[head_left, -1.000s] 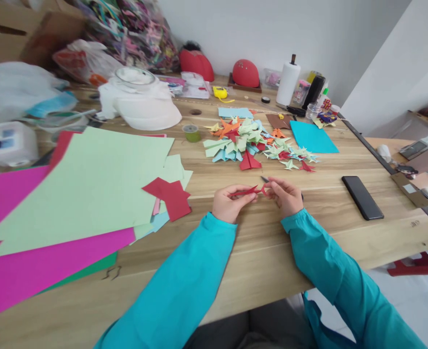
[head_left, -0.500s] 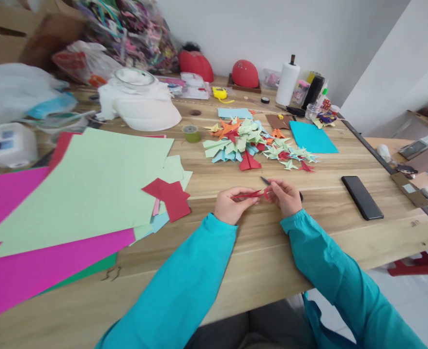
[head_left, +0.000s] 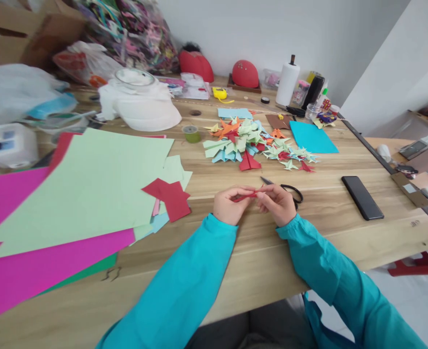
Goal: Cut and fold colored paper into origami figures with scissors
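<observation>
Across a wooden table, had broad green and magenta sheets lying flat at the left, apparently stock with folding left to do. Showed a sizeable pile of folded pieces in green, blue, orange and red heaped toward the middle, judged mostly finished. Had a flat red cutout lying over the edge of the sheets, seemingly not yet folded. Had scissors resting just beyond the right hand, partly hidden by it and not in use. Gripped a small red strip in front of the pile, with the left hand closed on most of its length and the right pinching the other end. Looked slim, pointed and nearly level, probably partway folded; too covered by the grip to tell the exact shape.
</observation>
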The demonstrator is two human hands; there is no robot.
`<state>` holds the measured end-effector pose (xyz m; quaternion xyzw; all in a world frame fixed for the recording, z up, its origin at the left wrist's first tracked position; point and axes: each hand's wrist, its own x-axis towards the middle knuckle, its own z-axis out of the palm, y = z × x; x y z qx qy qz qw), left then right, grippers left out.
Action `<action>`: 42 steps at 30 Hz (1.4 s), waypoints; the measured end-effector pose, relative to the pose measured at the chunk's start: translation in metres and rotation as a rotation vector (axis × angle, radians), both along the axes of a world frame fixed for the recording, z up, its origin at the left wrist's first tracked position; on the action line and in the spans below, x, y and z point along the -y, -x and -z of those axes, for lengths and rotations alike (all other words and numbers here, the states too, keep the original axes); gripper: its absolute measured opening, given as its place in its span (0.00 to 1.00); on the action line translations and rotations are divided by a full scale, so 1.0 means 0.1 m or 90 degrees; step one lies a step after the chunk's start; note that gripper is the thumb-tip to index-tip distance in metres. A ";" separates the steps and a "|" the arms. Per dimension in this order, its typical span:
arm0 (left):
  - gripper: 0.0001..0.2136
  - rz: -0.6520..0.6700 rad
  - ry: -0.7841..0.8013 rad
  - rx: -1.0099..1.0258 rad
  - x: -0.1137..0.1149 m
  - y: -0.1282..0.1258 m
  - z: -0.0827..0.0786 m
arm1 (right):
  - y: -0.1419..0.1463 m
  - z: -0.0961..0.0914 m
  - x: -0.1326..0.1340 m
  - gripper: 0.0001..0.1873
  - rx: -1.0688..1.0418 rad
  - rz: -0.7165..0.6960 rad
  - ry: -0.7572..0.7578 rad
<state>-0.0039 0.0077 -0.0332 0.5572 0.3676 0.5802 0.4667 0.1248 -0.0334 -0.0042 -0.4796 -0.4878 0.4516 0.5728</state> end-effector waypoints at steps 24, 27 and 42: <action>0.16 0.154 0.332 0.226 0.09 -0.02 -0.22 | -0.04 0.10 0.08 0.10 0.420 0.121 -0.297; 0.16 0.126 0.331 0.249 0.08 -0.01 -0.23 | -0.02 0.10 0.07 0.17 0.336 0.114 -0.198; 0.15 0.176 0.342 0.270 0.07 -0.03 -0.15 | 0.00 0.02 0.06 0.19 0.125 -0.012 -0.071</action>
